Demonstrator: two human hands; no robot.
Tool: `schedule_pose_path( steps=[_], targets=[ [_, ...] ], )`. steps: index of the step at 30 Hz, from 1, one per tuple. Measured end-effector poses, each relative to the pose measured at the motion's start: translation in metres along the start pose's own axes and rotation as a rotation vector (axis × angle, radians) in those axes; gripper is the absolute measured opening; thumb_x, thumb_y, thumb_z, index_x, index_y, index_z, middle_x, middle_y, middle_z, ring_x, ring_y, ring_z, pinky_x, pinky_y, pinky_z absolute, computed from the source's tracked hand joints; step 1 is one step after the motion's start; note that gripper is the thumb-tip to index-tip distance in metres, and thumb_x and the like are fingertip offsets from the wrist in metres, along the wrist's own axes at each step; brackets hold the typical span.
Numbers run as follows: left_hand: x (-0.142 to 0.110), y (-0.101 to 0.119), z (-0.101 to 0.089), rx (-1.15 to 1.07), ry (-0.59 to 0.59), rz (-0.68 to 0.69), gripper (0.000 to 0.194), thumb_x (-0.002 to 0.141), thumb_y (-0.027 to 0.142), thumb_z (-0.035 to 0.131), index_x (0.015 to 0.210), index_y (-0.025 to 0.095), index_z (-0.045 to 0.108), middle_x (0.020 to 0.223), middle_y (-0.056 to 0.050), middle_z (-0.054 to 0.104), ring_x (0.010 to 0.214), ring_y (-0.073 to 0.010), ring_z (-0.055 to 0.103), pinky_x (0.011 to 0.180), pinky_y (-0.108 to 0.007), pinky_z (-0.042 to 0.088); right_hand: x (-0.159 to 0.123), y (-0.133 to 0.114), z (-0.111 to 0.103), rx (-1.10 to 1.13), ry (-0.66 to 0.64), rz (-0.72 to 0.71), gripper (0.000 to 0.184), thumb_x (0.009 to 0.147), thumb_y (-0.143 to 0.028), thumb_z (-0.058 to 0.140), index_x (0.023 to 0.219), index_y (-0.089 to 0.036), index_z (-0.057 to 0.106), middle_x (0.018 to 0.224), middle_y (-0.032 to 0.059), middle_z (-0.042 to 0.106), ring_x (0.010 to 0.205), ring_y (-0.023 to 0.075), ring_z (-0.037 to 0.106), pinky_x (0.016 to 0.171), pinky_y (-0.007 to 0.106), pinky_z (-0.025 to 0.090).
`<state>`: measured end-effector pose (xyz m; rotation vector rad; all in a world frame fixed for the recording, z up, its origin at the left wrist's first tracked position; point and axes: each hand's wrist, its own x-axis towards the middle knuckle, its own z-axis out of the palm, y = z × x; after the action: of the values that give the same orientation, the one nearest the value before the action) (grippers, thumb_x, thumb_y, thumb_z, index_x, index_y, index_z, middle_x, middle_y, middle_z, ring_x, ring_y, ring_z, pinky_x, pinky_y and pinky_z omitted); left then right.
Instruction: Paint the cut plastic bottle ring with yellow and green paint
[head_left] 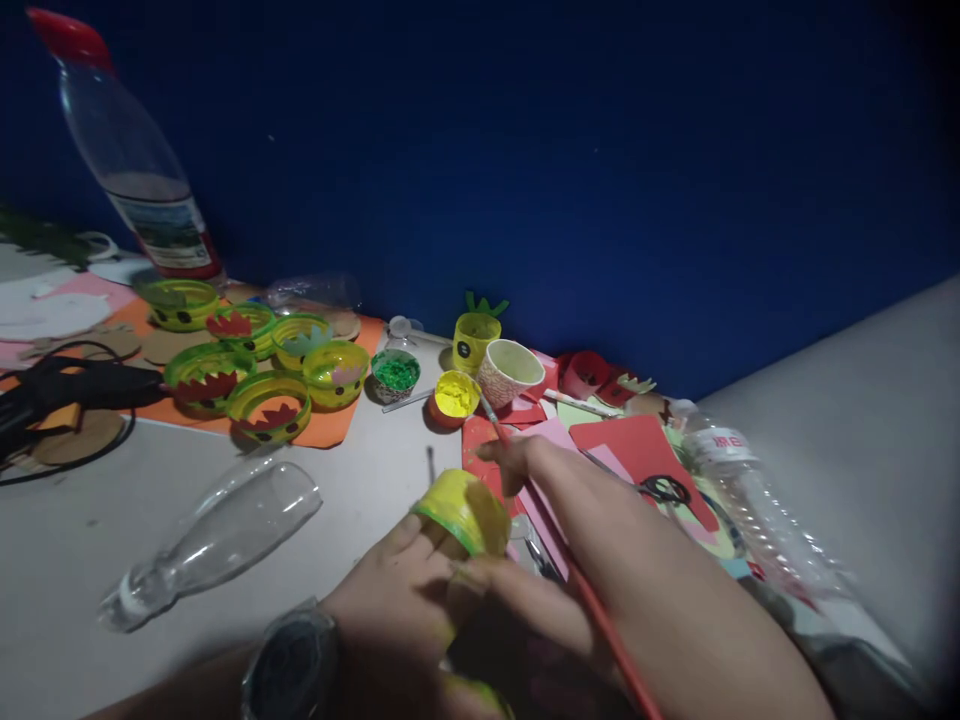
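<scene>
My left hand (401,575), with a watch (289,660) on its wrist, is closed around a painted cup (469,505), yellow with a green rim. Pinched in my right hand (585,490) is a paintbrush (574,565) with a long red handle. Its bristle end touches or sits just beside the rim of a small pot of yellow paint (455,397). Left of that pot stands another with green paint (396,373). Behind them are a patterned paper cup (510,370) and a yellow cup with a green leafy top (476,335).
Several yellow-green rings (268,410) lie on orange paper (345,425) at the left. A cut clear bottle (225,525) lies in front; a tall red-capped bottle (142,160) stands behind. Scissors (664,490), red paper (626,445) and another clear bottle (757,500) are at the right.
</scene>
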<state>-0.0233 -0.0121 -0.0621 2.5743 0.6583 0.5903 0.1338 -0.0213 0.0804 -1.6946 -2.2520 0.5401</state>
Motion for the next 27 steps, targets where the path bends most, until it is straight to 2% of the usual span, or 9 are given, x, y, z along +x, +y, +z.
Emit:
schedule_pose_path(
  steps=[2, 6, 10, 13, 16, 18, 20, 24, 27],
  targets=[
    [0.004, 0.004, -0.008, -0.037, -0.024, -0.026, 0.053, 0.084, 0.059, 0.050, 0.129, 0.030, 0.048, 0.133, -0.006, 0.055, 0.126, -0.0328, 0.048, 0.107, -0.053, 0.038, -0.002, -0.004, 0.008, -0.047, -0.013, -0.001, 0.032, 0.077, -0.014, 0.075, 0.093, -0.018, 0.048, 0.091, 0.0018, 0.053, 0.077, 0.0198, 0.052, 0.062, 0.030, 0.042],
    [0.009, 0.008, -0.022, -0.130, -0.076, -0.048, 0.042, 0.075, 0.060, 0.060, 0.104, 0.029, 0.060, 0.105, 0.001, 0.067, 0.107, -0.0277, 0.060, 0.095, -0.045, 0.046, -0.006, -0.007, 0.018, -0.085, 0.021, 0.015, 0.031, 0.075, -0.005, 0.070, 0.092, -0.017, 0.047, 0.089, 0.0026, 0.051, 0.076, 0.0199, 0.050, 0.062, 0.031, 0.041],
    [0.007, 0.005, -0.017, -0.087, -0.079, -0.045, 0.050, 0.082, 0.064, 0.049, 0.114, 0.025, 0.058, 0.111, -0.002, 0.066, 0.107, -0.0256, 0.060, 0.096, -0.040, 0.043, -0.008, -0.006, 0.021, -0.088, -0.015, 0.052, 0.025, 0.079, -0.006, 0.067, 0.091, -0.016, 0.047, 0.087, 0.0028, 0.050, 0.075, 0.0204, 0.050, 0.063, 0.033, 0.041],
    [0.007, 0.003, -0.012, -0.016, -0.060, -0.026, 0.053, 0.086, 0.061, 0.044, 0.119, 0.022, 0.058, 0.110, -0.007, 0.065, 0.111, -0.0286, 0.057, 0.101, -0.043, 0.040, -0.007, -0.005, 0.023, -0.075, 0.005, 0.007, 0.027, 0.078, -0.001, 0.064, 0.090, -0.016, 0.045, 0.088, 0.0032, 0.049, 0.077, 0.0204, 0.050, 0.065, 0.033, 0.042],
    [0.009, 0.005, -0.014, -0.002, -0.087, -0.011, 0.046, 0.087, 0.050, 0.047, 0.115, 0.016, 0.060, 0.112, -0.012, 0.064, 0.117, -0.0311, 0.053, 0.106, -0.049, 0.037, -0.004, -0.005, 0.025, -0.085, 0.032, -0.021, 0.029, 0.077, 0.002, 0.062, 0.089, -0.016, 0.043, 0.086, 0.0032, 0.048, 0.075, 0.0205, 0.049, 0.062, 0.032, 0.040],
    [0.010, 0.007, -0.017, -0.065, -0.045, -0.067, 0.049, 0.083, 0.045, 0.051, 0.118, 0.011, 0.058, 0.120, -0.016, 0.060, 0.121, -0.0332, 0.050, 0.107, -0.053, 0.037, -0.003, -0.005, 0.025, -0.065, 0.045, -0.015, 0.023, 0.082, -0.001, 0.059, 0.091, -0.016, 0.043, 0.086, 0.0034, 0.048, 0.075, 0.0207, 0.050, 0.062, 0.033, 0.041],
    [0.011, 0.010, -0.018, -0.160, 0.050, -0.140, 0.052, 0.078, 0.040, 0.055, 0.119, 0.008, 0.055, 0.124, -0.017, 0.058, 0.122, -0.0341, 0.050, 0.108, -0.055, 0.038, -0.002, -0.005, 0.025, -0.046, 0.053, 0.005, 0.017, 0.087, -0.006, 0.056, 0.092, -0.016, 0.044, 0.086, 0.0037, 0.048, 0.075, 0.0209, 0.050, 0.063, 0.034, 0.042],
    [0.010, 0.016, -0.017, -0.210, 0.220, -0.220, 0.058, 0.074, 0.032, 0.055, 0.128, 0.015, 0.041, 0.123, -0.014, 0.059, 0.117, -0.0323, 0.055, 0.101, -0.055, 0.047, -0.001, -0.005, 0.025, -0.076, 0.053, 0.037, 0.015, 0.089, -0.011, 0.057, 0.092, -0.016, 0.044, 0.086, 0.0043, 0.048, 0.073, 0.0210, 0.049, 0.061, 0.035, 0.042],
    [0.010, 0.020, -0.018, -0.145, 0.322, -0.187, 0.062, 0.075, 0.029, 0.053, 0.131, 0.019, 0.030, 0.119, -0.012, 0.061, 0.112, -0.0296, 0.059, 0.096, -0.050, 0.052, -0.002, -0.006, 0.025, -0.092, 0.064, 0.038, 0.015, 0.088, -0.014, 0.059, 0.092, -0.016, 0.045, 0.085, 0.0042, 0.048, 0.072, 0.0210, 0.050, 0.060, 0.035, 0.042]
  ],
)
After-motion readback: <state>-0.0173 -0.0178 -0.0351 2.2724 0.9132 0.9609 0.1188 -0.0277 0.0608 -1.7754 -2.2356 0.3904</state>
